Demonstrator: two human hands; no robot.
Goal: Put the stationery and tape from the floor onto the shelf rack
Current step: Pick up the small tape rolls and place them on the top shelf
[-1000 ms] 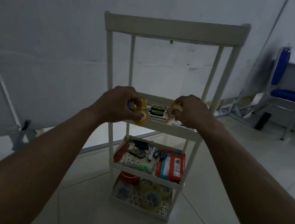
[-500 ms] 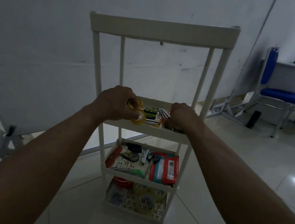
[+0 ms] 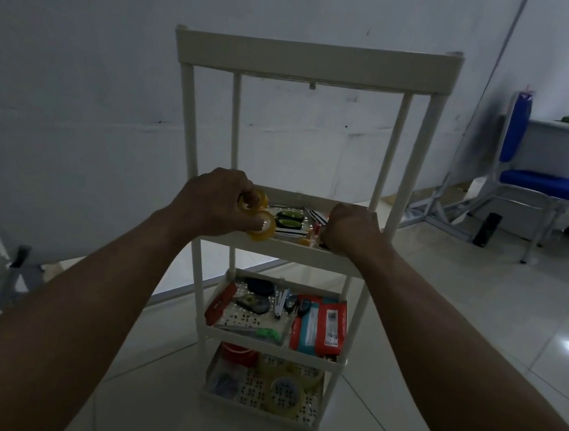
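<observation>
Hovering over the front-left corner of the shelf rack's (image 3: 319, 62) second tier (image 3: 290, 250), the left hand (image 3: 213, 205) pinches two yellow tape rolls (image 3: 262, 226) between thumb and curled fingers. One roll sits above the other, and both hang just past the tier's front rim. The rolls lie on the inner side of the grip, toward the tier's middle, so the drop spot is a short way forward and right of the hand. There the tray already holds dark green items (image 3: 288, 217) near its centre. The left hand is plainly the one to place them. The right hand (image 3: 348, 231) is down at the tier's front-right corner, knuckles up and fingers curled under. Whether it holds anything I cannot tell, though a small yellow piece (image 3: 305, 241) shows just beside it.
</observation>
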